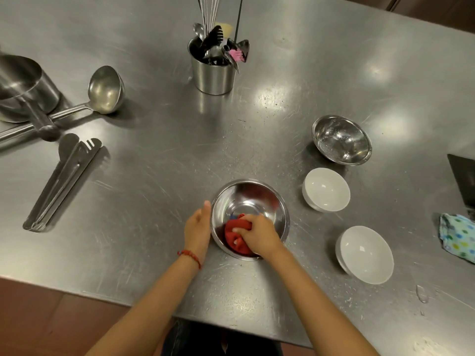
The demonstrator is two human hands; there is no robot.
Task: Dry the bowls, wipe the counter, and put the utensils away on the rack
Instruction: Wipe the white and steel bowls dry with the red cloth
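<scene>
Red crumpled cloth (237, 236) is clenched in the grip of the right hand (259, 233), inside the round steel bowl (250, 199) on the steel tabletop (154, 163). Left hand (197, 227), fingers straight, presses the bowl's outer wall. Right of the grip stand two white bowls (326, 189).

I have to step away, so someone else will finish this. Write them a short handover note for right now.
Left hand steadies the steel bowl from outside; right hand presses a red cloth inside it.
Second steel bowl looks wet; two white bowls wait at right.
Ladle and tongs lie at left.
Left: remaining bowls, counter with droplets, utensils.
</scene>
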